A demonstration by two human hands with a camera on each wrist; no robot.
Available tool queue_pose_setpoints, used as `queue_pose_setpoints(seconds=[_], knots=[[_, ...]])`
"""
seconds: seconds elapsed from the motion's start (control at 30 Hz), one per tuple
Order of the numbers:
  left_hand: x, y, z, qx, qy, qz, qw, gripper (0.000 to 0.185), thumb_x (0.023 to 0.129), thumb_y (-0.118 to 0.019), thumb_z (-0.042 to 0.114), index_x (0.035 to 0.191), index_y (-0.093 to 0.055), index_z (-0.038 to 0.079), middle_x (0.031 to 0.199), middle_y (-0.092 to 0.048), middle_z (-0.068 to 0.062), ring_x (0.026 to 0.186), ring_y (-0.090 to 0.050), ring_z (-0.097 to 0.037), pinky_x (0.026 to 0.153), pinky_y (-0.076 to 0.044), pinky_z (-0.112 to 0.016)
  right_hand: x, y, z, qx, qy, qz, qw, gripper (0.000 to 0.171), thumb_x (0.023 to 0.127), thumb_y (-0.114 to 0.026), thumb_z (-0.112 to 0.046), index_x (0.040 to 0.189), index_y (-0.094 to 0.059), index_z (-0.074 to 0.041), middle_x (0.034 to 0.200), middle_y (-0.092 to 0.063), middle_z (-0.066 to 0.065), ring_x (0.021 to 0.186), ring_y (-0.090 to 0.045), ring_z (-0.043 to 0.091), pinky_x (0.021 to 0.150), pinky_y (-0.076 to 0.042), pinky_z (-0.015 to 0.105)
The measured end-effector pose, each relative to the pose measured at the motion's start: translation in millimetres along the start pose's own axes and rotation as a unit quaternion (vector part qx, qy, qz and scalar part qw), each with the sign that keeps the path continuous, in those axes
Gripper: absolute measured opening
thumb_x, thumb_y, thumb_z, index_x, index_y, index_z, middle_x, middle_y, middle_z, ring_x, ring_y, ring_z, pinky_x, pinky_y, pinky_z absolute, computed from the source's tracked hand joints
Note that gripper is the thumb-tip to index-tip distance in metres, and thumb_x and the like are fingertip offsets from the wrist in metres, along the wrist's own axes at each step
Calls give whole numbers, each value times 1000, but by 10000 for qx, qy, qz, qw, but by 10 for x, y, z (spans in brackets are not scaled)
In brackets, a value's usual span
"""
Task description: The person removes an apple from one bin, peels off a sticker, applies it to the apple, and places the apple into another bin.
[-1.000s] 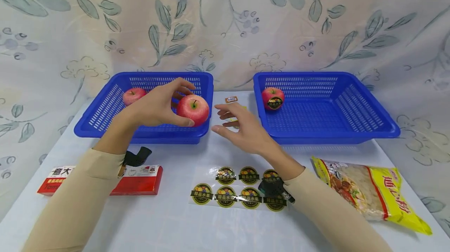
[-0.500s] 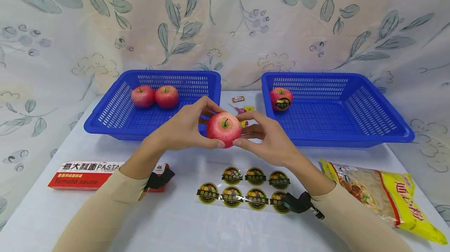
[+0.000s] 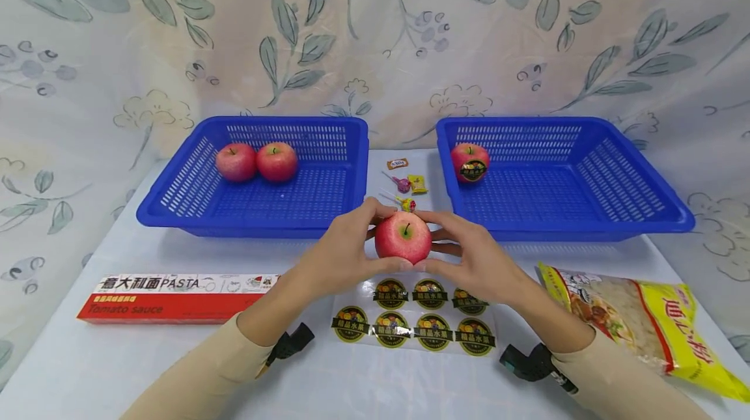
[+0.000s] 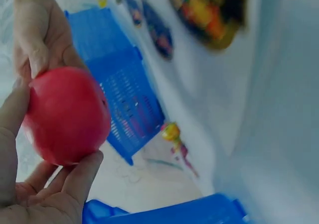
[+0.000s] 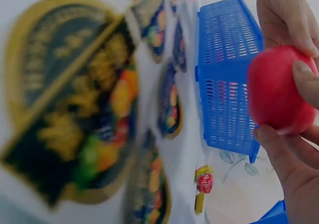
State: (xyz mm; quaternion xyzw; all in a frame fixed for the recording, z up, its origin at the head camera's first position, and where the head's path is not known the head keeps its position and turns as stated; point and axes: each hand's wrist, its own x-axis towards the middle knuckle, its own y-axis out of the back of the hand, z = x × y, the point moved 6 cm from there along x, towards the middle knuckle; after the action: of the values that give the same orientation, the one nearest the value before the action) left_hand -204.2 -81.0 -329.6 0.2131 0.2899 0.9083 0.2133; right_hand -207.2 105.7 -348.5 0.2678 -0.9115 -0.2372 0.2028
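A red apple (image 3: 403, 239) with its stem up is held in front of the gap between two blue baskets. My left hand (image 3: 344, 252) grips its left side between thumb and fingers. From the right, my right hand (image 3: 476, 252) holds it the same way, the two thumbs almost meeting at the front. Both wrist views show the apple (image 4: 67, 117) pinched by fingertips, with no sticker on the sides seen. Below the hands lies a clear sheet of round black-and-gold stickers (image 3: 432, 330). The hands cover a little of its upper edge.
Two apples (image 3: 277, 161) sit in the left basket (image 3: 258, 230). One stickered apple (image 3: 469, 161) is in the right basket (image 3: 574, 232). Lollipops (image 3: 404, 202) and wrapped candies (image 3: 418, 183) lie between. A pasta box (image 3: 158, 299) is at left, a yellow noodle bag (image 3: 644, 325) at right.
My left hand has brought the apple from over the left basket to the right and nearer me. The right hand, earlier holding nothing, now grips it too.
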Motion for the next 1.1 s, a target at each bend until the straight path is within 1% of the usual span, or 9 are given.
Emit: queue_pose_setpoints(seconds=[0.17, 0.27, 0.47, 0.63, 0.73, 0.8, 0.9, 0.97, 1.1], knots=[[-28, -99, -69, 21, 87, -465, 9989, 67, 84, -87, 20, 137, -48, 8, 136, -61, -3, 126, -61, -15, 105, -51, -32, -50, -36, 53, -175, 132, -228, 9995, 69, 90, -80, -17, 151, -48, -14, 146, -55, 4, 126, -63, 24, 97, -56, 35], [-27, -133, -118, 271, 209, -669, 9972, 68, 86, -84, 16, 141, -47, 6, 138, -60, -6, 126, -62, -19, 105, -52, -35, -38, -75, 115, -309, 185, -352, 9987, 69, 92, -78, -13, 153, -45, -10, 146, -54, 8, 129, -61, 27, 98, -56, 37], [-40, -158, -212, 939, 557, -690, 9916, 66, 90, -81, 15, 144, -45, 5, 140, -60, -9, 125, -62, -24, 106, -51, -40, 67, -158, 209, -536, 166, -537, 9970, 68, 93, -75, -5, 153, -41, -3, 142, -55, 14, 130, -60, 31, 99, -55, 38], [-47, -218, -271, 1284, 630, -839, 9861, 69, 98, -71, 18, 154, -36, 0, 152, -49, -15, 141, -49, -29, 117, -40, -44, 124, -153, 260, -770, 0, -591, 9953, 68, 93, -74, -4, 152, -40, 0, 143, -54, 17, 127, -62, 32, 98, -56, 38], [-73, -234, -301, 1362, 774, -986, 9827, 71, 101, -66, 20, 157, -28, -5, 158, -41, -21, 148, -40, -33, 121, -33, -46, 142, -164, 289, -860, -145, -621, 9943, 68, 94, -74, -7, 153, -39, 0, 144, -53, 19, 125, -64, 33, 98, -56, 39], [-89, -239, -319, 1423, 924, -1054, 9799, 74, 102, -65, 22, 157, -27, -7, 159, -40, -22, 148, -39, -35, 121, -33, -47, 142, -162, 318, -983, -248, -606, 9930, 68, 95, -73, -11, 153, -39, -1, 146, -52, 20, 123, -65, 33, 97, -57, 40], [-108, -252, -341, 1638, 1152, -1148, 9730, 76, 100, -68, 27, 155, -30, -10, 155, -45, -25, 144, -45, -37, 119, -37, -47, 127, -136, 342, -1158, -488, -636, 9900, 71, 95, -75, -17, 153, -38, 2, 146, -53, 22, 118, -68, 34, 94, -58, 41], [-121, -266, -357, 1832, 1289, -1212, 9670, 74, 98, -70, 30, 151, -38, -10, 148, -52, -25, 138, -52, -37, 116, -41, -47, 109, -112, 357, -1255, -635, -667, 9878, 70, 95, -75, -21, 150, -40, 4, 142, -57, 23, 116, -69, 35, 94, -59, 42], [-177, -300, -358, 2205, 1423, -1458, 9539, 62, 94, -74, 36, 137, -56, -4, 129, -64, -18, 121, -61, -33, 106, -49, -46, 52, -60, 363, -1512, -967, -702, 9813, 56, 96, -74, -30, 137, -51, 1, 124, -68, 17, 110, -70, 30, 92, -59, 43]])
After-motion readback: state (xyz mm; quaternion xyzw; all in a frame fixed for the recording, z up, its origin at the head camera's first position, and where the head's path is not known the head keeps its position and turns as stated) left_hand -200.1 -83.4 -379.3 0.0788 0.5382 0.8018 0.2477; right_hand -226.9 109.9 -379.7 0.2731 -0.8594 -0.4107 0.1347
